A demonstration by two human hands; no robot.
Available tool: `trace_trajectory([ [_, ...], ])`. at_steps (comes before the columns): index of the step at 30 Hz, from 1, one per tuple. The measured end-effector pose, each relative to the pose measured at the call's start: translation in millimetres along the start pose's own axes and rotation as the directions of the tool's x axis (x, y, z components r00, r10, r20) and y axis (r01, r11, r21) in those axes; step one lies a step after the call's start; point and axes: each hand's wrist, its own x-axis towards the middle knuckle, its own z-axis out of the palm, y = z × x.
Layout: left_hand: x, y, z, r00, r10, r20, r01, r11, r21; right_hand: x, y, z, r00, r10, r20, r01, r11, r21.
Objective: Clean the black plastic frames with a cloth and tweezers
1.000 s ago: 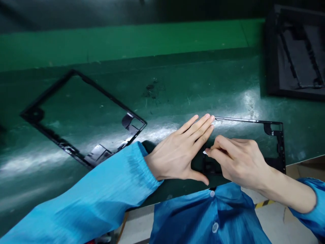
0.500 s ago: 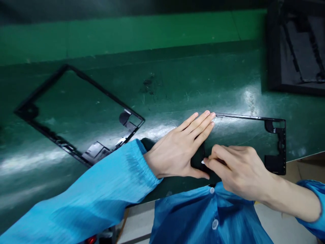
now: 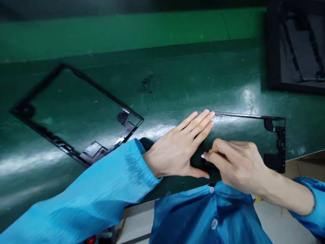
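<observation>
Since half a second earlier, the right hand (image 3: pixel 237 166) has moved slightly away from the body along the near frame's left side; the left hand (image 3: pixel 177 152) keeps its place. Thumb and forefinger of the right hand grasp a small white piece (image 3: pixel 203 156), of which only the tip shows; the remaining fingers are curled beneath. Left-hand fingers are extended and released, palm down, the thumb spread toward the worker; their tips lie at the left end of the frame's far edge, though the pressure applied cannot be judged. The near frame (image 3: pixel 275 162), black and rectangular, rests on the green bench (image 3: pixel 172 84) close to its front edge, partly covered by both hands; its right end, with a rounded tab and a dark block, is exposed. The white tip is at the frame's left side, contact being too small to confirm. Left of the hands, a second black frame (image 3: pixel 94 151) lies obliquely, partly behind the blue sleeve (image 3: pixel 101 189). Upper right: a dark box (image 3: pixel 273 61) containing similar black parts (image 3: pixel 315 51).
</observation>
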Motion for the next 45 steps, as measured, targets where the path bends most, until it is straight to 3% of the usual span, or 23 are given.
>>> trace_trajectory([
  [6,0,0,0.5,1.000,0.001,0.001,-0.001,1.000,0.000,2,1,-2,1.000,0.008,-0.020,-0.008,1.000,-0.017],
  [11,0,-1,1.2,1.000,0.002,-0.008,-0.002,1.000,-0.008,3,3,-3,0.999,-0.025,0.029,0.024,0.999,0.025],
  [15,1,0,1.8,1.000,0.005,-0.010,-0.005,1.000,0.011,5,7,-2,1.000,0.025,-0.019,-0.025,0.999,-0.020],
  [22,1,0,1.5,1.000,0.004,-0.003,-0.004,1.000,-0.001,3,8,-6,0.999,0.043,0.028,-0.046,0.994,0.098],
  [31,2,0,1.1,1.000,-0.004,-0.007,0.003,1.000,-0.009,10,20,-6,0.998,0.048,-0.027,-0.050,0.997,-0.058],
  [37,2,0,0.7,1.000,0.000,-0.001,0.000,1.000,-0.004,12,17,-5,0.999,0.047,-0.022,-0.049,0.995,-0.083],
  [45,1,0,1.9,1.000,0.008,-0.014,-0.008,1.000,0.011,4,0,-6,0.999,0.019,0.032,-0.020,0.999,0.036],
])
